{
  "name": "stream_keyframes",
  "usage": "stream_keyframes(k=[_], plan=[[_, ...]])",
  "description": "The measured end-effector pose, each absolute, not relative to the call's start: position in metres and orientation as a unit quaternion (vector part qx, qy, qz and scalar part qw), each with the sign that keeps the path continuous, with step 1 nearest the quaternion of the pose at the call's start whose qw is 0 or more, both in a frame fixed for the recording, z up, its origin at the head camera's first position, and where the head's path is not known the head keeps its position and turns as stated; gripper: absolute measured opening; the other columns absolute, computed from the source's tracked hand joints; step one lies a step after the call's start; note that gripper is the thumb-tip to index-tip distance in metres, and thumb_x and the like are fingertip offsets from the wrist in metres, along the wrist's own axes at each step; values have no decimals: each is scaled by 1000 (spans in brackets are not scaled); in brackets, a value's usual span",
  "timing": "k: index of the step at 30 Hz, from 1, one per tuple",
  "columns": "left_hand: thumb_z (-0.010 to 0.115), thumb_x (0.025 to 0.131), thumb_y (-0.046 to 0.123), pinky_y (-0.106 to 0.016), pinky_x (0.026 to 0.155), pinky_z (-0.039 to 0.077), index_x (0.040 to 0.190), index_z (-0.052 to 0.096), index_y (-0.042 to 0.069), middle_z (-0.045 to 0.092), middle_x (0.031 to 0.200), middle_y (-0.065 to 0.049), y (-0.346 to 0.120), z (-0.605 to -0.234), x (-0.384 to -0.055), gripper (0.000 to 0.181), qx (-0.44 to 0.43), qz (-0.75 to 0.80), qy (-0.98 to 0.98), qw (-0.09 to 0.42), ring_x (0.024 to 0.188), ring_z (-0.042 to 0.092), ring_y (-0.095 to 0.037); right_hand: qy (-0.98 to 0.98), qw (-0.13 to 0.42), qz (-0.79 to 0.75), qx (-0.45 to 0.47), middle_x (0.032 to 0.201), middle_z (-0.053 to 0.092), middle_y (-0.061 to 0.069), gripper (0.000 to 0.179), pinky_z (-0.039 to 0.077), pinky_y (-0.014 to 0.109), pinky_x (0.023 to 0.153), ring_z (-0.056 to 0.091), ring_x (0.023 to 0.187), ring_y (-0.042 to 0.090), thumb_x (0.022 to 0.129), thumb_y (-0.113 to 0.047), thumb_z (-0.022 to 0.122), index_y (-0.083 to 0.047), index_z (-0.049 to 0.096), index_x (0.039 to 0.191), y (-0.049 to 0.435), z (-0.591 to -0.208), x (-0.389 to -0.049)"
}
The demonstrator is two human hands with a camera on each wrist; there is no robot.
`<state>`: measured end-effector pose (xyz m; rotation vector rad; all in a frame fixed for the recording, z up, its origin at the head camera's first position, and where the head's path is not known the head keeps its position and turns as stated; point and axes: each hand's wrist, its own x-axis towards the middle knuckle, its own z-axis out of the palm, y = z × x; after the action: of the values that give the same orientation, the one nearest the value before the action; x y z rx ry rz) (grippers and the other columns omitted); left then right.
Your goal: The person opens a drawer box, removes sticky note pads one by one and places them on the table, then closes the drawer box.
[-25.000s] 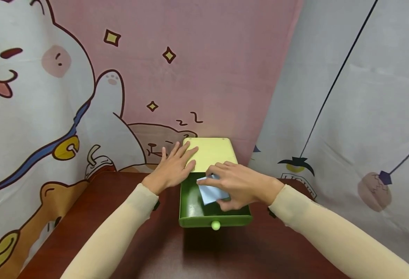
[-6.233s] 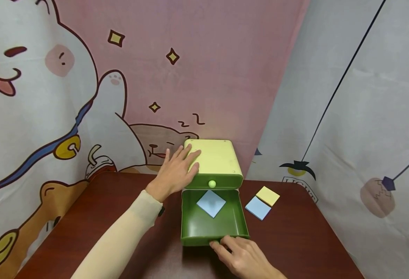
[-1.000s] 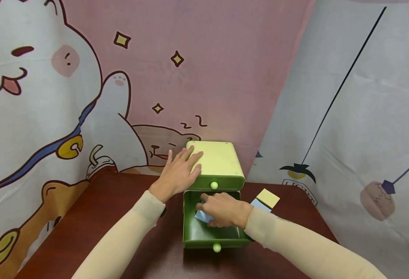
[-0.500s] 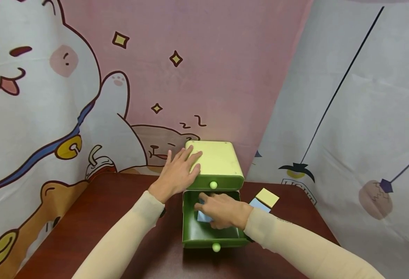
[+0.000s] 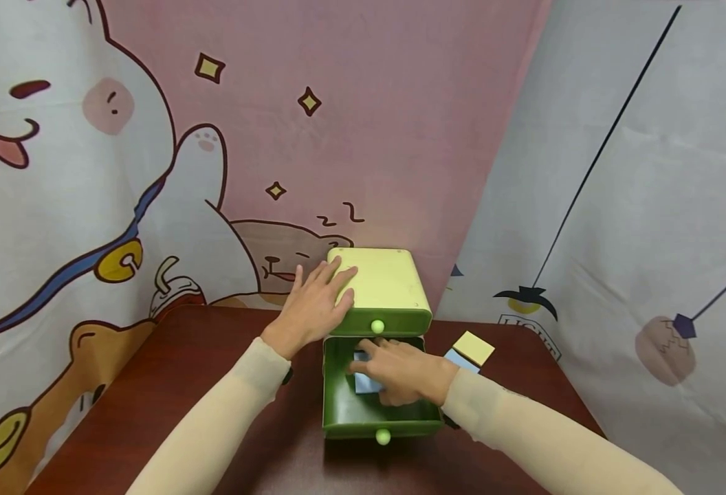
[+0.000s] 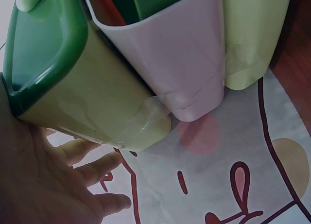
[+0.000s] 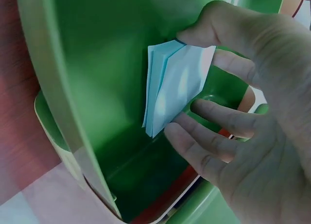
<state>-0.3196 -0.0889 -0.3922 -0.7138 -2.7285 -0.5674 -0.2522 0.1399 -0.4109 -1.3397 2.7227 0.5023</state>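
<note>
Inside the pulled-out lower green drawer (image 5: 344,412) of a small desktop drawer cabinet lies a blue sticky note pad (image 5: 368,383). My right hand (image 5: 403,371) reaches in from the right and covers part of it. In the right wrist view, the thumb meets one edge of the pad (image 7: 182,83) and fingertips meet another, so my right hand (image 7: 262,112) holds it by its edges. With spread fingers, my left hand (image 5: 313,306) rests on the left side of the cabinet's pale yellow top (image 5: 384,282). The upper drawer (image 5: 400,320) is closed.
On the reddish-brown table (image 5: 233,385), right of the cabinet, lie a yellow pad (image 5: 474,348) and a blue pad (image 5: 458,359), partly hidden by my right arm. A cartoon-printed cloth (image 5: 400,137) hangs behind. The lower drawer's round knob (image 5: 383,436) sticks out in front.
Over the last second the blue pad has turned squarer to the drawer under my right hand. Earlier, that hand was at the lower drawer's front. Long before, the upper drawer was open.
</note>
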Motion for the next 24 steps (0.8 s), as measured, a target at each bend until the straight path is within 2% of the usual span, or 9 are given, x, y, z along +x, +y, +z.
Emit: stream_keyframes(k=[8, 14, 18, 24], plan=[[30, 122, 56, -80, 145, 6, 183, 42, 32, 27, 196, -10, -89, -390, -319, 66, -246, -188, -942, 131, 181, 30, -44, 880, -11, 135, -456, 154, 71, 12, 67, 69, 42, 100, 78, 117, 34, 96, -32, 95, -34, 69, 158, 150, -405, -247], [29, 122, 57, -81, 144, 6, 183, 41, 33, 26, 196, -8, -88, -391, -319, 66, -242, -185, -944, 130, 181, 29, -43, 883, -25, 119, -454, 159, 70, 12, 65, 68, 49, 108, 77, 125, 34, 96, -35, 95, -34, 70, 156, 156, -402, -243], [29, 122, 57, -80, 145, 6, 184, 40, 33, 25, 196, -8, -88, -391, -319, 67, -240, -182, -945, 126, 182, 28, -42, 888, -26, 90, -451, 159, 69, 12, 65, 68, 49, 105, 75, 125, 34, 93, -34, 97, -34, 72, 154, 163, -403, -241], [29, 123, 57, -80, 145, 6, 183, 41, 33, 26, 196, -8, -88, -390, -318, 66, -241, -184, -944, 129, 181, 28, -43, 891, -28, 39, -452, 154, 69, 13, 67, 67, 43, 96, 76, 117, 31, 89, -28, 100, -30, 74, 151, 174, -401, -240]])
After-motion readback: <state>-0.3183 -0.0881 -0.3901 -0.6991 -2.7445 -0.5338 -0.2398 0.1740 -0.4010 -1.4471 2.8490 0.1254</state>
